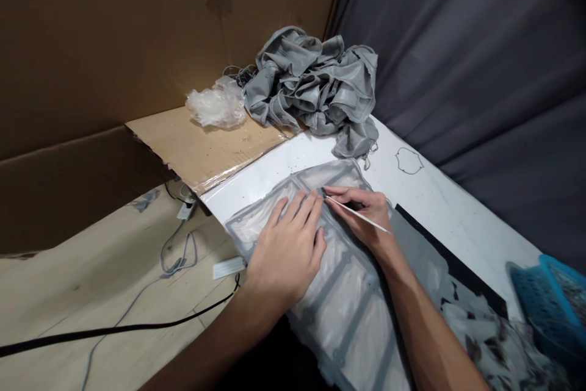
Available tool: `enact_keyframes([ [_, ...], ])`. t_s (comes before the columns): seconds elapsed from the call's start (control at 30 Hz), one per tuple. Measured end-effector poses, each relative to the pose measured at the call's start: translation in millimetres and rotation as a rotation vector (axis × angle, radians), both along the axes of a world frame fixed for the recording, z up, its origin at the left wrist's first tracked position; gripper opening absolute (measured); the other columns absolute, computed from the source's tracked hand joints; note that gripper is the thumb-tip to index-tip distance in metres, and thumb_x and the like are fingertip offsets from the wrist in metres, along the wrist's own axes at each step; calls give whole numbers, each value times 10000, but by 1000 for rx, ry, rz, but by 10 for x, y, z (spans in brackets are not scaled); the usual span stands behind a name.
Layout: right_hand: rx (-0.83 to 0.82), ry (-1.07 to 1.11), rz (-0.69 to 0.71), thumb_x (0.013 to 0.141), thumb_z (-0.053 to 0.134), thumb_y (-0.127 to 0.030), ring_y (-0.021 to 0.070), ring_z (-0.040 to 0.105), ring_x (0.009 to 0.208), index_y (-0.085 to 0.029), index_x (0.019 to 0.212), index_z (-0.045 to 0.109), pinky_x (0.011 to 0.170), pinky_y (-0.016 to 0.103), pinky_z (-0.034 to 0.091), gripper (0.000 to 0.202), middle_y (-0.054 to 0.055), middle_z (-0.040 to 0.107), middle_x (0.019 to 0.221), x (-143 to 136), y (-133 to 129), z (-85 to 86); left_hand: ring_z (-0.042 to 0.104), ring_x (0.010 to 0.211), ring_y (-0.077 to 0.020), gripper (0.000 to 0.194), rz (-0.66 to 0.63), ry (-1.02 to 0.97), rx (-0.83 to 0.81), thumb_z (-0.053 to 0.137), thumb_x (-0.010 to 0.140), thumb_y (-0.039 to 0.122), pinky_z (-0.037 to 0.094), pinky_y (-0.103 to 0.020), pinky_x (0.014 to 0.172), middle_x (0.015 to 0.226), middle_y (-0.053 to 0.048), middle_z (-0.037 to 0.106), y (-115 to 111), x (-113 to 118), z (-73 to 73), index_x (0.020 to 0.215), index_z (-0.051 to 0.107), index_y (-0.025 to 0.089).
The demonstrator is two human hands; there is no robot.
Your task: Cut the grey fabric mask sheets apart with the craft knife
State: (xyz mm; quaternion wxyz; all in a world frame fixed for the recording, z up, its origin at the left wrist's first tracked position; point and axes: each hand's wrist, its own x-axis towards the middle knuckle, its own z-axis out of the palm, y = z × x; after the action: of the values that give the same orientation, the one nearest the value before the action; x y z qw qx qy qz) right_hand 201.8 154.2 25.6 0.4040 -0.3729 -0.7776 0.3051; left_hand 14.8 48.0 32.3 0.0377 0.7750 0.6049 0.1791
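My left hand [288, 247] lies with its fingers stretched out on a grey, translucent sheet [350, 284]. Darker grey bands divide this sheet into several pale panels, and it hangs over the table's near edge. Just right of those fingertips, my right hand [361, 211] is closed in a pinch around a thin white stick [359, 215]. The stick slants down to the right across the hand. A small dark bit shows at the pinching fingertips, too small to name. The stick's far end is hidden by the fingers.
Crumpled grey sheets [315, 83] and clear plastic wrap [217, 104] lie at the back, partly on cardboard [206, 150]. A blue basket [544, 293] stands right, near scraps [476, 330]. A thin dark loop [409, 161] rests on the white table [439, 193]. Cables [137, 327] cross left.
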Motion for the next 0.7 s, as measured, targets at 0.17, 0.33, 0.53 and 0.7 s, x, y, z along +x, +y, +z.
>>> enact_keyframes([
  [0.17,-11,21,-1,960,857,-310,318,887,962,-257,828,873,894,436,723,143,87,899,1105,-16,3,19,499,1625,-301,575,-3,6,7,373,1181,327,377,-535,1348,1761,-94,533,-3,-2,-3,1697,509,111],
  [0.33,-54,42,-2,942,883,-321,310,887,956,-247,838,887,894,411,717,128,92,900,1091,-20,-2,43,492,1629,-303,583,-5,18,-11,361,1182,329,380,-545,1351,1770,-95,520,-3,-1,11,1704,501,110],
  [0.53,-73,59,-3,935,889,-335,309,885,940,-249,831,890,876,412,715,135,95,901,1077,-19,4,51,489,1632,-310,586,-5,18,-16,384,1175,326,381,-550,1353,1768,-101,523,0,-2,17,1712,495,118],
  [0.7,-57,41,4,942,876,-328,312,884,942,-250,810,877,865,411,708,153,95,901,1083,-24,11,42,492,1627,-314,587,-6,23,-13,370,1179,325,386,-557,1345,1768,-101,523,2,1,16,1710,493,108],
])
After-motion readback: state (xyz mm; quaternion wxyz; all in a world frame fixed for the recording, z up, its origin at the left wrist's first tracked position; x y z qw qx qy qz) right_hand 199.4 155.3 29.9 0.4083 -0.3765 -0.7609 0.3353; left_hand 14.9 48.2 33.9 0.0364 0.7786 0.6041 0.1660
